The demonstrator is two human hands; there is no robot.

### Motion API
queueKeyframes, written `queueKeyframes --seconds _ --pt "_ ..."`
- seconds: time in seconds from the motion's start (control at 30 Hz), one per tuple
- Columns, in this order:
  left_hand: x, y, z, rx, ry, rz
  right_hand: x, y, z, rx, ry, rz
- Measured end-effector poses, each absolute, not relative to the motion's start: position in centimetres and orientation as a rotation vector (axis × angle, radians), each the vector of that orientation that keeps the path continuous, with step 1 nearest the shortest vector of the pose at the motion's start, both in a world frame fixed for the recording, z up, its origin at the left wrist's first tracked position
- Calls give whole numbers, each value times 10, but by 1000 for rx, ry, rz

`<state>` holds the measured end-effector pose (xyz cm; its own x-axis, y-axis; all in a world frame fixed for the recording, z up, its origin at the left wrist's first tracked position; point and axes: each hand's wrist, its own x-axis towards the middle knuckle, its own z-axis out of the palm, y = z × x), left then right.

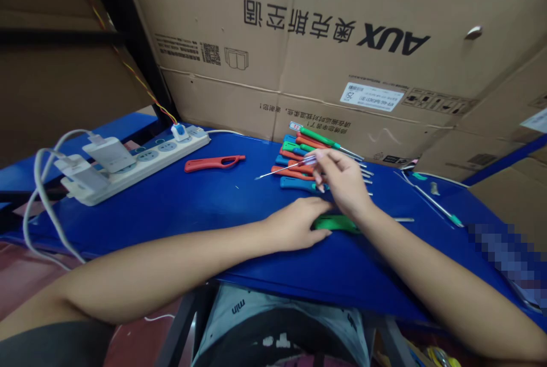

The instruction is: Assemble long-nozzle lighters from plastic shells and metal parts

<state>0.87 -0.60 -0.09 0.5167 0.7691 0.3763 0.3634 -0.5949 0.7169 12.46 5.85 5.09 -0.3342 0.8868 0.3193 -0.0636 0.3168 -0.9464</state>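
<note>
My left hand (pixel 297 223) rests low over the blue tabletop, fingers closed round the green handle of a long-nosed lighter (pixel 335 223), whose metal tube points right. Just above it, my right hand (pixel 344 179) pinches a thin, shiny metal rod (pixel 277 171) between thumb and fingertips. The rod slants down to the left, and its tip is near the table. Behind that hand lies a stack of similar lighters with orange handles (pixel 290 173), blue handles (pixel 294 183) and green handles (pixel 318 136), tubes pointing right. My right hand partly hides the stack.
A red lighter-like handle (pixel 213 163) lies left of the stack. At the left, a white power strip (pixel 158 155) carries plugged-in chargers (pixel 109 153) with cables. A large cardboard sheet (pixel 273 70) stands behind the blue table (pixel 231 202). On the right lies a thin green-ended rod (pixel 438 203).
</note>
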Motion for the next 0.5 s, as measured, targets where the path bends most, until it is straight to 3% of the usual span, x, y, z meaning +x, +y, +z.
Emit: queueKeyframes --seconds 0.2,0.5 --pt "12 7 9 1306 853 1326 170 73 59 -740 -1198 1170" --pt "3 6 24 1406 953 1552 187 78 50 -738 -1154 1222"
